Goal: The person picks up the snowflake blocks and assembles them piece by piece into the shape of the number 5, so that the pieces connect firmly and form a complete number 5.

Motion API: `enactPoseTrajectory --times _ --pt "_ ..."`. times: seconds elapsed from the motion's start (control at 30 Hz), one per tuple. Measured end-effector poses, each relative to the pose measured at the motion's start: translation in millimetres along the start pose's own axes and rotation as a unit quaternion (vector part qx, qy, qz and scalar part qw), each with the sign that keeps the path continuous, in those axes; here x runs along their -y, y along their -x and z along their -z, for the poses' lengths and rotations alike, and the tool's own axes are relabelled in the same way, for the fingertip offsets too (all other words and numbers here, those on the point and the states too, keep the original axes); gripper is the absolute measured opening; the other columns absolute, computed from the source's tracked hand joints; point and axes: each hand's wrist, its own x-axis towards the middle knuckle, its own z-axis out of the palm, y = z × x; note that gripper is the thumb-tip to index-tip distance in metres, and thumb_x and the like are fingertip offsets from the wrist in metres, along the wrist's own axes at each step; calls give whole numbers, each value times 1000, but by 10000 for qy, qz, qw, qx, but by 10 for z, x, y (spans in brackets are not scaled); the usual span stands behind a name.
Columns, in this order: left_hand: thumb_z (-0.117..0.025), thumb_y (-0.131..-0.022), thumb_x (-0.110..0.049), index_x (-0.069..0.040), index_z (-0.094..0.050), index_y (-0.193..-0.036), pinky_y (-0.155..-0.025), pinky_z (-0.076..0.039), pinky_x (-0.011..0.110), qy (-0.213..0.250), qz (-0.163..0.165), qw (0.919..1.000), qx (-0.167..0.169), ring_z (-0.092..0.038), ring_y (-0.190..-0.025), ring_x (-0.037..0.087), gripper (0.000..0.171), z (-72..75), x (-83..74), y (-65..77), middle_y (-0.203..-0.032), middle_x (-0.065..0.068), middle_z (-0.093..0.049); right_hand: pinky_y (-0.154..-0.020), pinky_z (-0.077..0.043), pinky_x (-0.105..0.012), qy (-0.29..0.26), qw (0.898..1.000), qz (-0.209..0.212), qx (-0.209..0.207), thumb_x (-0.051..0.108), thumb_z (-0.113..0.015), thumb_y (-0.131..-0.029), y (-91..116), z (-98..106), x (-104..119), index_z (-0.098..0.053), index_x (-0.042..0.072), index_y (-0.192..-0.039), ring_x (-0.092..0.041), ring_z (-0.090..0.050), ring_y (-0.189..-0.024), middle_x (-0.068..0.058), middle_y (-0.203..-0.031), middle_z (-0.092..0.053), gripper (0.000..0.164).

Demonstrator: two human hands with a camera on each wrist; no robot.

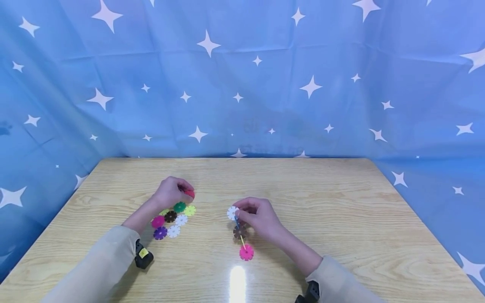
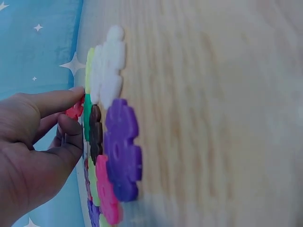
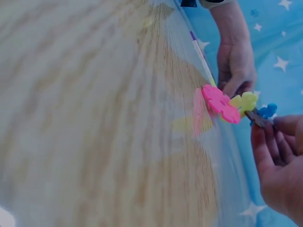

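Observation:
My left hand (image 1: pixel 169 192) pinches a red notched plastic disc (image 1: pixel 190 193) at the far edge of a cluster of flat discs; the left wrist view shows that red disc partly hidden by the fingers. The cluster holds a green disc (image 1: pixel 179 207), a dark brown disc (image 1: pixel 171 216), a purple disc (image 2: pixel 120 146) and several others. My right hand (image 1: pixel 261 216) grips a chain of interlocked discs near its far end, thumb and fingertips on it. Along the chain run a white disc (image 1: pixel 233 213), a blue disc (image 3: pixel 268 110), a brown disc (image 1: pixel 240 232), a yellow disc (image 3: pixel 245 101) and a pink disc (image 1: pixel 246 252).
Both hands work over a light wood-grain table (image 1: pixel 341 202). Behind it hangs a blue curtain (image 1: pixel 235 113) with white stars. A bright light reflection (image 1: pixel 237 282) shows on the tabletop near the front. A black camera (image 1: pixel 143 256) sits at the left wrist.

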Motion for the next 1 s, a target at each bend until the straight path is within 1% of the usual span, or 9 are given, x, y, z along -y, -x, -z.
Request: enactPoseTrajectory --times 0.17,0.27,0.4,0.47,0.57,0.67,0.83,0.9,1.0 --pt "-76 -89 -2 0 -75 -104 -69 -54 32 32 -267 9996 -54 -62 -83 22 15 2 9 36 -94 9 -70 -72 -60 -30 -110 9999 -13 -4 1 -69 -96 -11 -1 -2 -73 -2 -112 -19 -68 -79 -8 -93 -72 17" --pt "-73 -92 -1 0 -75 -101 -66 -53 31 139 -302 9994 -103 -63 -79 21 10 3 7 58 -92 9 -70 -73 -60 -32 -180 9998 -24 -42 0 -70 -95 -15 -5 -4 -73 -3 -112 -20 -68 -80 -10 -94 -73 18" --pt "-71 -94 -1 1 -74 -102 -63 -54 31 377 -359 9986 -8 -63 -74 21 9 -6 7 93 -90 9 -70 -74 -61 -33 -219 9997 -61 -111 -1 -70 -95 -24 -14 -11 -73 -3 -113 -21 -69 -81 -10 -94 -73 19" --pt "-70 -95 -2 2 -73 -104 -63 -56 32 485 -476 9976 91 -64 -73 21 10 -21 -4 116 -90 9 -70 -74 -60 -32 -207 9996 -71 -152 -2 -70 -94 -30 -21 -18 -73 -3 -113 -20 -69 -81 -9 -94 -72 19" --pt "-68 -96 -2 4 -71 -108 -65 -58 34 627 -715 9952 231 -66 -74 23 14 -64 -40 156 -91 10 -70 -74 -60 -32 -233 9994 -88 -241 -2 -69 -94 -35 -24 -25 -72 -4 -113 -20 -68 -81 -9 -93 -72 19" --pt "-67 -96 -2 6 -70 -111 -67 -60 35 813 -859 9924 349 -67 -75 24 17 -121 -97 192 -93 11 -70 -75 -60 -32 -259 9988 -143 -397 -2 -69 -94 -43 -28 -33 -72 -4 -113 -20 -68 -82 -9 -92 -71 19" --pt "-67 -95 1 5 -69 -109 -70 -61 35 1131 -913 9881 496 -70 -79 27 14 -229 -185 247 -95 12 -71 -78 -60 -31 -412 9962 -286 -716 -2 -69 -93 -72 -42 -32 -73 -3 -111 -19 -68 -84 -10 -93 -70 18" --pt "-67 -95 2 4 -69 -107 -72 -61 35 1265 -917 9862 546 -71 -80 28 12 -272 -217 269 -94 12 -72 -77 -60 -30 -490 9953 -335 -766 -3 -69 -93 -83 -57 -31 -72 -3 -111 -18 -68 -83 -10 -93 -70 18" --pt "-67 -95 3 5 -69 -105 -74 -62 37 1467 -1013 9821 611 -72 -83 31 10 -328 -263 297 -94 14 -71 -75 -60 -29 -597 9947 -374 -748 -4 -68 -93 -98 -87 -37 -71 -5 -111 -18 -68 -81 -11 -92 -70 18"
